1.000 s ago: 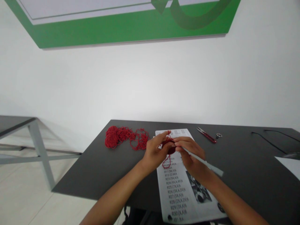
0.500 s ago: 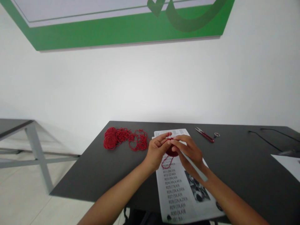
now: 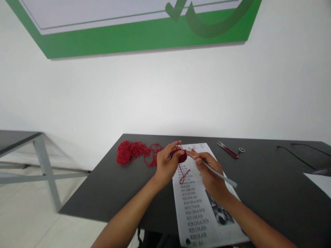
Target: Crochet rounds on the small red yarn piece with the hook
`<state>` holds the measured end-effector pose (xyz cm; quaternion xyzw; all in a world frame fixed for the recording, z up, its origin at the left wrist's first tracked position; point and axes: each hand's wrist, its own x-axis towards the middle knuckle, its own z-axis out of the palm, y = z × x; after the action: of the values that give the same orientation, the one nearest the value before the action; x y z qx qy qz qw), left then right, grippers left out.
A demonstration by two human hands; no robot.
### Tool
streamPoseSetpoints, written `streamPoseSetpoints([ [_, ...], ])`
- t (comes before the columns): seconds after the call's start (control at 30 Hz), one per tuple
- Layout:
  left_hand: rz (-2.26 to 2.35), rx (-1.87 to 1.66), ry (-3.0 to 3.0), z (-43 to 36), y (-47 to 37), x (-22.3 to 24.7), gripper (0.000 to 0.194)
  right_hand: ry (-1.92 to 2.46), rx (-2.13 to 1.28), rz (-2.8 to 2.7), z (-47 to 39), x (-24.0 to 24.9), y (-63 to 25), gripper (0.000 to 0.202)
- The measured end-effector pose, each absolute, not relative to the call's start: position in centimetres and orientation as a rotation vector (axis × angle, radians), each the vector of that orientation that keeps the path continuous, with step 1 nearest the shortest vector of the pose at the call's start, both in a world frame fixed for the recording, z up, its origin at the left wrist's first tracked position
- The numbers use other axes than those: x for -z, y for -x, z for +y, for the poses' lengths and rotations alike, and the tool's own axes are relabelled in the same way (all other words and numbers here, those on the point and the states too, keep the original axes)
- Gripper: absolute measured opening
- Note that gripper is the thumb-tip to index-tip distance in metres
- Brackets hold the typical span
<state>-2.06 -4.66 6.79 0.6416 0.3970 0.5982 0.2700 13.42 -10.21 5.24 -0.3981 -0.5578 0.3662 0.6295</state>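
Note:
My left hand (image 3: 166, 162) is closed on a small round red crochet piece (image 3: 182, 157), with a strand of red yarn running up over its raised index finger. A crochet hook with a grey handle (image 3: 219, 174) is held in my right hand (image 3: 209, 172), its thin metal tip reaching the edge of the piece. A loose red yarn end (image 3: 183, 178) hangs below the piece, over a printed pattern sheet (image 3: 192, 210). Left of my hands, a ball of red yarn (image 3: 124, 153) lies on the dark table with loosened, crinkled strands beside it.
Red-handled snips (image 3: 228, 150) and a small metal ring (image 3: 241, 150) lie at the back right of the dark table (image 3: 103, 193). Farther right are thin black glasses-like arms (image 3: 297, 157) and a white paper (image 3: 319, 182). Another table (image 3: 18, 139) stands at left.
My hands have moved slightly apart, and the red piece has shifted left with my left hand. The hook has turned to a flatter angle. The view has shifted a little.

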Motion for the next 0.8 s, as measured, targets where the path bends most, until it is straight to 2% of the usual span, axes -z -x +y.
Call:
streamPoseSetpoints([
  [0.2, 0.952, -1.6, -1.759, -5.1, 1.9, -6.5, 0.03, 0.553, -1.201, -0.964, -9.1, -6.0, -13.5, 0.026],
  [0.37, 0.866, -1.541, -1.753, -5.9, 1.2, -6.1, 0.029, 0.575, -1.162, -0.961, -8.1, -5.0, -13.9, 0.025],
  [0.5, 0.89, -1.567, -1.804, -6.2, 1.1, -5.5, 0.032, 0.69, -0.955, -1.079, -8.2, -4.5, -14.1, 0.022],
  [0.67, 0.848, -1.606, -1.898, -6.3, 1.0, -5.0, 0.033, 0.902, -0.356, -1.472, -9.0, -4.7, -14.5, 0.014],
  [0.8, 0.813, -1.493, -1.579, -6.7, 0.3, -5.2, 0.037, 0.898, -0.038, -1.655, -9.2, -4.0, -15.1, 0.023],
])
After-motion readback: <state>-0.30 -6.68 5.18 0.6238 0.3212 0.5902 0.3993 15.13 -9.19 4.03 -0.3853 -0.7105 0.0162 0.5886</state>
